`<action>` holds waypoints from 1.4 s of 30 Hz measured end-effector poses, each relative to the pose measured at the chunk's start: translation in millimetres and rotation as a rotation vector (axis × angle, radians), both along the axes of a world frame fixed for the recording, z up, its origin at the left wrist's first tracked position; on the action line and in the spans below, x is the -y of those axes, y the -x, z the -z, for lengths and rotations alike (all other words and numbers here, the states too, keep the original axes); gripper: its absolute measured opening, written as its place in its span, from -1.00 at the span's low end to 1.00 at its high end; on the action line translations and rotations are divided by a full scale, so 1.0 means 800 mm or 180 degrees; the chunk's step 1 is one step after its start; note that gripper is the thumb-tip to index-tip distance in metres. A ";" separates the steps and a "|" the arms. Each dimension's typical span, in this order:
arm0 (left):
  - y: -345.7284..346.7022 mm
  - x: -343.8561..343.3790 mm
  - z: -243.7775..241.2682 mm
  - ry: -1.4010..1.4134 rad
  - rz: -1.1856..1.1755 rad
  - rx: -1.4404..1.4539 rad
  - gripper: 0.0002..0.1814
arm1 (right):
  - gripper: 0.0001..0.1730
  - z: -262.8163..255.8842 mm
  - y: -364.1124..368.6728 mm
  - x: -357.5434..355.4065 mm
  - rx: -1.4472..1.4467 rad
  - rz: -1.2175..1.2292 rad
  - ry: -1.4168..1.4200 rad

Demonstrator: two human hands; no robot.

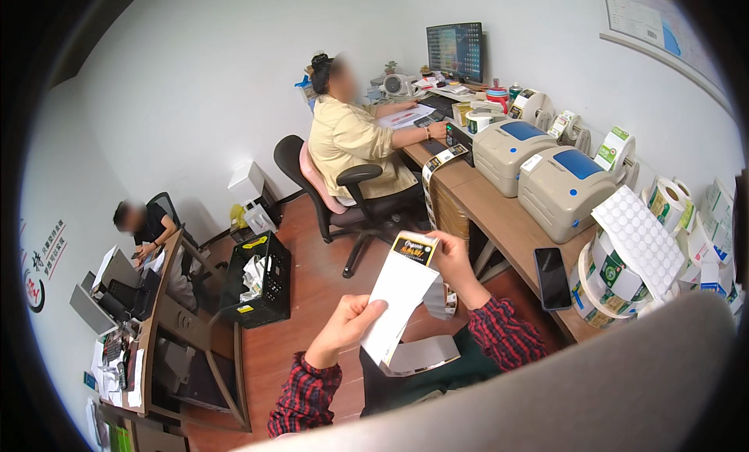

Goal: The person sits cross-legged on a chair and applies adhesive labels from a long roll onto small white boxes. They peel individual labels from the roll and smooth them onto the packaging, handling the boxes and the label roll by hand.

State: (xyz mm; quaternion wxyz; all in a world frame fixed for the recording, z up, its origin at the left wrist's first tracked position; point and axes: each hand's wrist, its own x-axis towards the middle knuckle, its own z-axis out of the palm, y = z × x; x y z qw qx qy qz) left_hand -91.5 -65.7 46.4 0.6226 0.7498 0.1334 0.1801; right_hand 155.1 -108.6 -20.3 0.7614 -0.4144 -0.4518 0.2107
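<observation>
My left hand (345,326) pinches a strip of printed labels (395,300), its white back facing up, between thumb and fingers. My right hand (456,264) holds the upper end of the strip, where a black and yellow label (413,250) shows its printed face. Below my hands the strip loops down over my lap, and another length hangs behind it near my right wrist. Whether these lengths are one strip cannot be told.
Two beige label printers (562,191), a smartphone (552,276) and label rolls (614,282) stand or lie on the desk at right. A seated person (351,136) works beyond. A black crate (257,276) sits on the floor; another person (155,223) sits at the left desk.
</observation>
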 end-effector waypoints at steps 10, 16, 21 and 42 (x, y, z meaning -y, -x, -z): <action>-0.027 -0.047 0.048 -0.0611 -0.1290 0.0744 -0.61 | -0.68 -0.086 -0.004 0.022 0.0610 0.0400 -0.0098; -0.055 -0.064 -0.019 -0.0411 -0.1293 0.1557 -0.68 | -0.67 -0.149 -0.007 -0.003 0.0754 0.0430 -0.0308; -0.053 -0.056 -0.067 0.0249 -0.0937 0.2077 -0.74 | -0.69 -0.181 -0.007 -0.011 0.1021 0.0297 -0.0481; -0.091 -0.042 -0.042 0.1084 -0.0065 0.1798 -0.84 | -0.51 -0.190 0.016 0.027 0.2182 0.1180 -0.0639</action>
